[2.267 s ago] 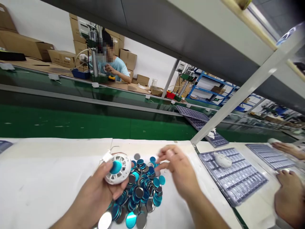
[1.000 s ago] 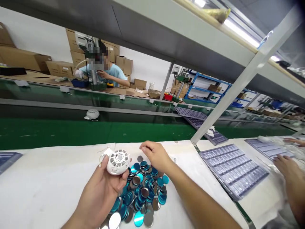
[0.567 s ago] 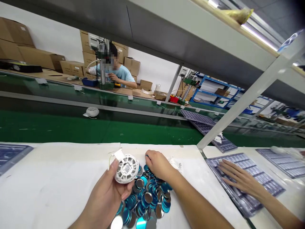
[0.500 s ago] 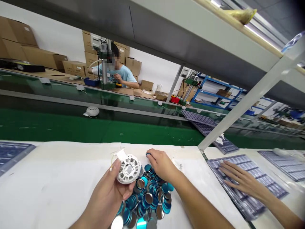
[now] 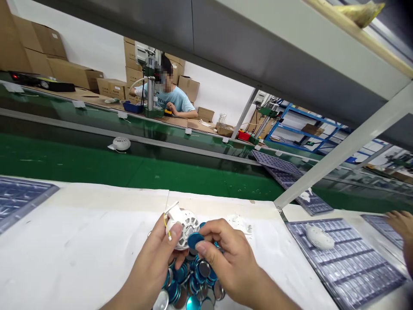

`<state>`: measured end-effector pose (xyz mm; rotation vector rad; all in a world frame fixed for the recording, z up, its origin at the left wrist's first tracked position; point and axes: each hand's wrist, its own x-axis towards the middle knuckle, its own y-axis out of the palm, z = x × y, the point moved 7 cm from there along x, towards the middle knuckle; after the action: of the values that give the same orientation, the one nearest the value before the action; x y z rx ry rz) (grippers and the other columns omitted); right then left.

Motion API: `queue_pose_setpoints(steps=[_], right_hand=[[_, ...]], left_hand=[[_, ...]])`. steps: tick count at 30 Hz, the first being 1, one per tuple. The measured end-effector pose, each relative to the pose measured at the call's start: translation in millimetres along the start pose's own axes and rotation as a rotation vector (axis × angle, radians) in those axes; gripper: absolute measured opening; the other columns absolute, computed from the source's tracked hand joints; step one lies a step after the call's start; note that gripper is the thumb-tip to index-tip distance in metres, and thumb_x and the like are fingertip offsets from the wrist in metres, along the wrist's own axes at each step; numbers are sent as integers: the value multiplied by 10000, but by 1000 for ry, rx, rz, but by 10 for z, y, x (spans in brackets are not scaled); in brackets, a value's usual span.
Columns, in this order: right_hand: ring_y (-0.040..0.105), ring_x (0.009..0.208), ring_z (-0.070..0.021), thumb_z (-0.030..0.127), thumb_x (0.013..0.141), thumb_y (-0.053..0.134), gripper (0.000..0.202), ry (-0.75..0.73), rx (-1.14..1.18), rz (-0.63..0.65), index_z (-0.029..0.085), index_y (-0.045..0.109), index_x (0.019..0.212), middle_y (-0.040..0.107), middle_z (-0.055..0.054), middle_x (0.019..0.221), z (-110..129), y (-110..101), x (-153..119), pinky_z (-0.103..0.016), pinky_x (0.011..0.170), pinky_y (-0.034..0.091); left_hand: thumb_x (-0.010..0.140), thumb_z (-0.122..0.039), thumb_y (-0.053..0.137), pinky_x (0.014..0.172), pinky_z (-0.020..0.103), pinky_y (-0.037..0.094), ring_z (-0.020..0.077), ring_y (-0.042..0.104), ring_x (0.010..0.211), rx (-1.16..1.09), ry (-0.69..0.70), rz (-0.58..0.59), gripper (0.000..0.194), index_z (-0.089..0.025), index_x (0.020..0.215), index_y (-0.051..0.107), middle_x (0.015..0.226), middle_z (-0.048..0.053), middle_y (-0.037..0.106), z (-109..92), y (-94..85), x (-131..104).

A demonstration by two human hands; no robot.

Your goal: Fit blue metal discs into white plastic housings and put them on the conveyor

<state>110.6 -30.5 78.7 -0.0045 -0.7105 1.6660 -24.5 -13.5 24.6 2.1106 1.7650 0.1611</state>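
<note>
My left hand (image 5: 161,249) is closed around a round white plastic housing (image 5: 189,221) with a slotted face, a white tab and a short yellow wire. Between thumb and fingers, my right hand (image 5: 230,254) pinches a blue-faced metal disc (image 5: 195,240). The disc is held right at the housing's slotted face; whether it touches cannot be told. Under both hands lies a heap of blue and silver discs (image 5: 204,269) on the white table covering (image 5: 80,241), partly hidden by my hands.
A green conveyor belt (image 5: 145,172) crosses behind, carrying another white housing (image 5: 121,143). Plastic trays (image 5: 346,258) lie right, one bearing a white piece (image 5: 319,237). A co-worker's hand (image 5: 402,224) is at far right. A slanted post (image 5: 342,148) rises at right; someone sits across the belt.
My right hand has come back toward the housing with a disc, which now faces me. The housing has turned. The co-worker's hand has moved right, and a white piece now shows on the tray.
</note>
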Motion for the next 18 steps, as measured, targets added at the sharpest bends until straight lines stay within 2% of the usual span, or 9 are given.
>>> queue_pose_setpoints(steps=[5, 10, 14, 18], right_hand=[[677, 656, -169, 211, 921, 614, 116, -97, -90, -58, 280, 683, 984, 747, 0, 800, 78, 0, 16, -266, 636, 531], [671, 629, -161, 204, 906, 625, 119, -61, -75, -87, 277, 694, 970, 744, 6, 774, 40, -13, 19, -253, 604, 514], [652, 598, -159, 219, 905, 614, 100, -1, -29, -63, 266, 681, 961, 719, 13, 723, -9, -3, 23, -258, 574, 493], [627, 584, -157, 234, 893, 612, 84, 34, -14, -57, 263, 666, 951, 702, 17, 699, -39, 4, 28, -261, 565, 472]], left_hand=[[845, -616, 615, 557, 238, 424, 149, 471, 599, 88, 29, -36, 403, -254, 1017, 585, 753, -8, 612, -26, 4, -30], [837, -629, 617, 539, 222, 395, 132, 443, 555, 123, 9, -64, 391, -242, 890, 587, 607, -40, 523, -39, 17, -51], [820, -599, 663, 522, 220, 387, 132, 435, 537, 74, 7, -97, 369, -252, 932, 605, 570, -49, 517, -40, 6, -60], [815, -606, 662, 558, 254, 419, 165, 488, 566, 91, 8, -89, 427, -254, 1052, 610, 614, -32, 568, -2, -21, -52]])
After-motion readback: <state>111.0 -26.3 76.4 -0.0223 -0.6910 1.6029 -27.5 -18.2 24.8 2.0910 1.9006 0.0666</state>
